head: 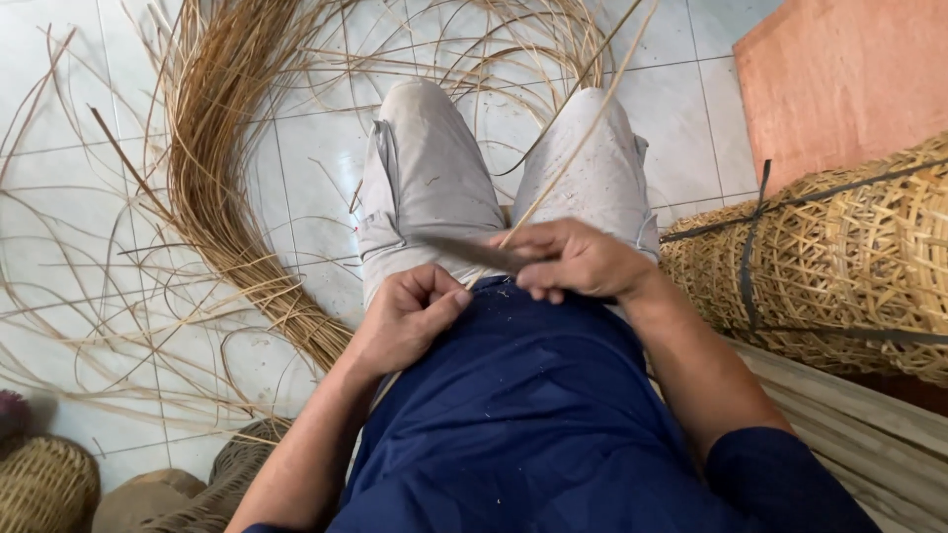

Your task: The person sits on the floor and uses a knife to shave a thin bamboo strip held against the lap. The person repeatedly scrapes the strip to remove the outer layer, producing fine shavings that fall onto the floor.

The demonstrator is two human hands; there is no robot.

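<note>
I sit on a tiled floor with my knees drawn up in grey shorts. My right hand (578, 260) grips a dark knife (464, 252) whose blade points left across my lap. A thin rattan strip (578, 133) runs from the upper right down under the blade to my left hand (410, 314), which pinches its lower end between thumb and fingers. Both hands rest close together over my thighs, just above my blue shirt.
A large bundle of long rattan strips (222, 148) curves across the floor to my left, with loose strands scattered around. A roll of woven cane mesh (839, 266) tied with dark straps lies at my right. Woven baskets (44, 484) sit at the lower left.
</note>
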